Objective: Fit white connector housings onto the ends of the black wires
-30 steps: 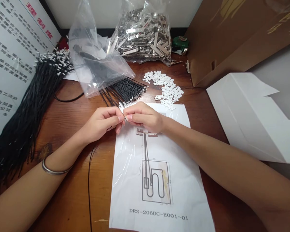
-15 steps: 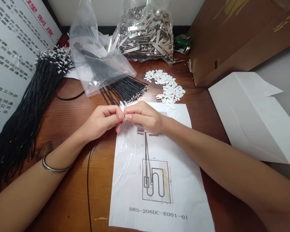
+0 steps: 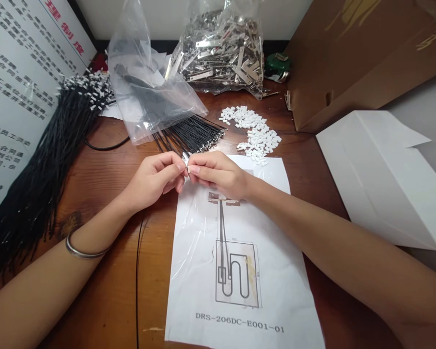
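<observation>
My left hand (image 3: 154, 177) is closed in a pinch on the end of a thin black wire (image 3: 137, 276), whose length trails down over the table. Fingertip to fingertip with it, my right hand (image 3: 220, 173) pinches a tiny white plastic connector housing (image 3: 188, 168), mostly covered by the fingers. How far the wire end sits in the housing is hidden. Just beyond both hands lie black wires (image 3: 192, 135) with bare metal terminals, partly inside a clear plastic bag (image 3: 127, 97). A heap of white connector housings (image 3: 259, 135) is behind my right hand.
Under my right hand lies a printed drawing sheet (image 3: 203, 271). A bundle of black wires with white ends (image 3: 51, 155) leans at the left. Behind stand a bag of metal strips (image 3: 221, 58) and a green tape measure (image 3: 276, 67). Brown cardboard (image 3: 334, 58) and folded white card (image 3: 378, 179) are at the right.
Both hands have risen slightly, still pinched together at the wire end. The trailing wire has shifted a little to the right, and the whole view has moved slightly.
</observation>
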The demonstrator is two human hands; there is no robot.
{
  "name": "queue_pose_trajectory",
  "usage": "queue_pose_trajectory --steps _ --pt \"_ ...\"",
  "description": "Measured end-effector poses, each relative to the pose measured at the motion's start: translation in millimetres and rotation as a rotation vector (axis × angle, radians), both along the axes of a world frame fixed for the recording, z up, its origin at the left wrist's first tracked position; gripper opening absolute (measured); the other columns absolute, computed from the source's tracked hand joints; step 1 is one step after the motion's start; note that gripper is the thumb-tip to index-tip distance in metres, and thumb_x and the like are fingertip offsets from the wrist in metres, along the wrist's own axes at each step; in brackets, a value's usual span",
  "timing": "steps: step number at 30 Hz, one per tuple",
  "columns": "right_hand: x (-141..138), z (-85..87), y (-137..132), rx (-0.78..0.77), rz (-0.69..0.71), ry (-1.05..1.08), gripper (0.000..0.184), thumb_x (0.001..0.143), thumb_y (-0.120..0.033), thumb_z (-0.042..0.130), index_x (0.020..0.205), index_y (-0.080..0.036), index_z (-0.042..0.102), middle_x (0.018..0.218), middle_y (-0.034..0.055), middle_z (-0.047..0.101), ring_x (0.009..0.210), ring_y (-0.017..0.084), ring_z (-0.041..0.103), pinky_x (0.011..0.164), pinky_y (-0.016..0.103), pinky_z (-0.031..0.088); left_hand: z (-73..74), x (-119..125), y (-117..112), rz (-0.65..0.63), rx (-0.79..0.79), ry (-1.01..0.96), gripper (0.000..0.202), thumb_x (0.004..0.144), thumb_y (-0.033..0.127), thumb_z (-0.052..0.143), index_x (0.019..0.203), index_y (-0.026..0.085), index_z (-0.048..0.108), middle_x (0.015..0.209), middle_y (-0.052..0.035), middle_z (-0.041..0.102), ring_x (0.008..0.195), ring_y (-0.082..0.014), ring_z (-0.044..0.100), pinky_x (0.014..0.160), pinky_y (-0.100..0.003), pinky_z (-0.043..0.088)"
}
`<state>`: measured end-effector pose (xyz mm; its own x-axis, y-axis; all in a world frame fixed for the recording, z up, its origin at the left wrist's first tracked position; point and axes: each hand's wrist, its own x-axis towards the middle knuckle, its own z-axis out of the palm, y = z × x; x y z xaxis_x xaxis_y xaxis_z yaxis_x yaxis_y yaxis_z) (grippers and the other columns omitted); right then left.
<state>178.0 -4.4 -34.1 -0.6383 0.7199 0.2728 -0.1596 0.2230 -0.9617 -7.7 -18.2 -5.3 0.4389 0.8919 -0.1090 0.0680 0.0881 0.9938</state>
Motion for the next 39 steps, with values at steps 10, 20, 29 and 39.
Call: queue_pose_trajectory --steps 10,20,29,39 --pt "1.3 2.3 -0.3 -0.013 0.021 0.017 0.028 0.096 -0.024 0.05 0.069 -0.015 0.054 0.055 -0.0062 0.042 0.048 0.006 0.033 0.044 0.021 0.023 -1.3 -0.7 -1.2 -0.025 0.061 -0.012 0.023 0.084 0.031 0.066 0.07 0.017 0.054 0.053 0.0017 0.059 0.039 -0.0052 0.035 0.038 -0.019 0.024" --pt "0.6 1.8 -0.5 -0.033 0.01 0.022 0.028 0.095 -0.024 0.05 0.069 -0.016 0.052 0.059 -0.0047 0.045 0.049 0.006 0.034 0.045 0.021 0.024 -0.1 0.8 -1.5 -0.021 0.065 -0.008 0.021 0.086 0.031 0.061 0.072 0.016 0.057 0.052 0.0009 0.06 0.039 -0.006 0.038 0.039 -0.019 0.027" --pt "2.3 3.3 -0.9 0.026 -0.008 -0.043 0.027 0.093 -0.024 0.049 0.068 -0.015 0.052 0.058 -0.005 0.045 0.048 0.005 0.034 0.045 0.021 0.024 -0.4 -2.2 -2.9 -0.049 0.093 0.054 0.019 0.085 0.029 0.06 0.071 0.016 0.059 0.05 0.0021 0.055 0.04 -0.0067 0.038 0.04 -0.02 0.026" --pt "0.3 3.6 -1.2 -0.022 -0.053 0.002 0.028 0.091 -0.02 0.049 0.063 -0.017 0.049 0.057 -0.0044 0.043 0.054 0.007 0.037 0.047 0.021 0.025 -2.9 -2.7 -2.1 -0.034 0.076 0.001 0.015 0.084 0.027 0.062 0.074 0.017 0.059 0.049 0.0052 0.044 0.043 -0.0076 0.037 0.041 -0.021 0.027"
